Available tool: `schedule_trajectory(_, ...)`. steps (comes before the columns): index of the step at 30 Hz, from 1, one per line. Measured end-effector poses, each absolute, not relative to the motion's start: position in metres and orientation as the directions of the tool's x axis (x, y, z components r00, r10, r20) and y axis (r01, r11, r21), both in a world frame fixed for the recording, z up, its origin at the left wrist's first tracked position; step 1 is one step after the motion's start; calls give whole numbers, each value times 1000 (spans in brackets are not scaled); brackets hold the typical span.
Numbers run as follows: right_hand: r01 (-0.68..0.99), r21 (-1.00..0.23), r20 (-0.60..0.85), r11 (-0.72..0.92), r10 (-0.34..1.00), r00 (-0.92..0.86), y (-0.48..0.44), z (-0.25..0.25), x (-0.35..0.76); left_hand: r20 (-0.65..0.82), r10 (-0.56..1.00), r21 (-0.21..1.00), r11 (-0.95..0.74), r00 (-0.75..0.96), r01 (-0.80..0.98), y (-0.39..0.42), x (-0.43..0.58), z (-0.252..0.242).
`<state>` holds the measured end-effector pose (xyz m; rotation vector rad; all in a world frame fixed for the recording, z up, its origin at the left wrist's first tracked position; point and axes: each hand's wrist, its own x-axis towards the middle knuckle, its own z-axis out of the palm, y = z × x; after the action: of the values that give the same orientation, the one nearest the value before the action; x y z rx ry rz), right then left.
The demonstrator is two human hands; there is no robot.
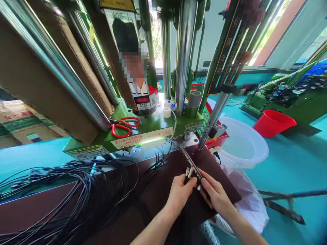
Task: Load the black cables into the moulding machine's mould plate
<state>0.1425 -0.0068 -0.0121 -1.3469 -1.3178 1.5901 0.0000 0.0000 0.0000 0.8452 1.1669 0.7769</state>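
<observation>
Our left hand point(180, 192) and right hand point(216, 194) meet over the dark counter point(158, 190), at the near end of the thin metal bar point(187, 158) that runs back toward the green press point(153, 126). The left fingers point(184, 179) are pinched together on the small metal plugs point(189, 172) beside the bar; the right fingers point(205, 179) are closed on the bar's end — thumb on top. To do this well, we judge, we should keep the bar flat and steady with the right and move only the left, clear of the black cables point(76, 190) heaped at our left.
</observation>
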Motion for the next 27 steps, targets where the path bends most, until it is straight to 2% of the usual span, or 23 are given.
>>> schedule_trajectory(3, 40, -948, -319, -317, 934, -160, -11, -7, 144, -384, 909, 869, 416, 164, -269, 1, -8, 0)
schedule_trajectory(7, 2, -936, -348, -351, 926, -145, -12, -2, 145, -347, 921, 821, 389, 176, -417, 1, -13, -1)
schedule_trajectory(11, 16, -945, -323, -328, 922, -214, -11, 0, 146, -391, 896, 834, 441, 210, -331, 3, -13, 1)
schedule_trajectory(16, 30, -947, -316, -320, 908, -274, -10, -3, 149, -428, 894, 884, 445, 132, -142, 5, -10, 0)
schedule_trajectory(22, 82, -950, -312, -301, 898, -311, -8, -1, 151, -460, 873, 865, 482, 165, -138, 4, -12, -4)
schedule_trajectory(27, 112, -946, -323, -303, 873, -365, -6, -4, 153, -423, 892, 885, 444, 157, -139, 4, -14, -10)
